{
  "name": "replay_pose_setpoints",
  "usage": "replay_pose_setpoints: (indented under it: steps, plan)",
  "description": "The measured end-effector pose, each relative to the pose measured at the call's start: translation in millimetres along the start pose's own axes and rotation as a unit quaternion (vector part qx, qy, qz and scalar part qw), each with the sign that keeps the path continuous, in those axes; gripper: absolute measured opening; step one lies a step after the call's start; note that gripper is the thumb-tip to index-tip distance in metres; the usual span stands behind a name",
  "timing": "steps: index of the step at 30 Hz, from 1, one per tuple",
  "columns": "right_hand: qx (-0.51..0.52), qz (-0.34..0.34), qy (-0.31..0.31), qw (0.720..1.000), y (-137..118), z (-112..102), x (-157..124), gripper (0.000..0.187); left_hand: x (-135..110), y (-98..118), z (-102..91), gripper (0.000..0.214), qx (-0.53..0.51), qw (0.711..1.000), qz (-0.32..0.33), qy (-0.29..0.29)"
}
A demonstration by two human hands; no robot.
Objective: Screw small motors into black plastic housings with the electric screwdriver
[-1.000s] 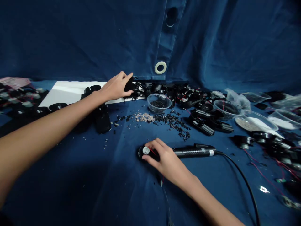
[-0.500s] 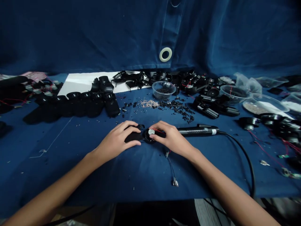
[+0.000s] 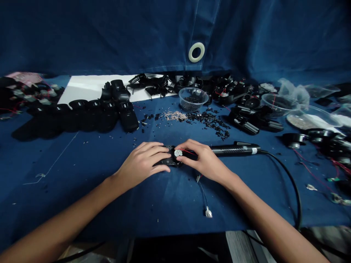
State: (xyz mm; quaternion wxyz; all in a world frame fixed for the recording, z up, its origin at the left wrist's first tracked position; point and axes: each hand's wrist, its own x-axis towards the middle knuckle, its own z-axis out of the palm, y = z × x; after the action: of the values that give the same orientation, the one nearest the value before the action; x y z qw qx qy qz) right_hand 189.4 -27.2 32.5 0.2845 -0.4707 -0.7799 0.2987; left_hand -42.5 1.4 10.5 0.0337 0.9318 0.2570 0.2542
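My left hand [image 3: 142, 160] lies over a black plastic housing [image 3: 163, 162] on the blue cloth, its fingers curved across the piece and steadying it. My right hand [image 3: 204, 159] pinches a small round motor-like part [image 3: 178, 153] with a pale face between thumb and index finger, at the housing's right end. Whether the part is fully seated in the housing cannot be made out. A red wire runs from it under my right hand. Below that hand, a thin dark lead ends in a metal tab [image 3: 208, 212]. Just behind it lies a black corded pen-shaped tool [image 3: 233, 150].
Black housings [image 3: 95, 117] stand in a row at the left. A clear bowl [image 3: 193, 99] of small dark parts sits behind scattered screws [image 3: 175, 116] and black bits [image 3: 214, 122]. Wired round parts [image 3: 294, 140] lie at right, near the tool's black cable [image 3: 293, 186].
The view has shifted slightly. My left fingers have slid right along the housing, whose inner side now shows more. My right hand keeps its pinch on the round part.
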Motion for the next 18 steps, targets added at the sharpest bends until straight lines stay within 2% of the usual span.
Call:
replay_pose_setpoints:
  steps: [14,16,18]
  plan:
    - [-0.007,-0.003,-0.004,1.0,1.8,0.7,-1.1,0.018,4.5,-3.0,-3.7,0.03,0.012,0.999,0.028,-0.032]
    - [-0.007,0.002,-0.003,1.0,2.3,2.2,-2.1,0.03,4.5,-3.0,-3.5,0.03,0.014,0.999,0.028,-0.039]
    - [-0.012,0.005,-0.007,1.0,2.6,3.8,-1.7,0.05,3.7,-3.2,-3.4,0.031,0.015,0.998,0.029,-0.046]
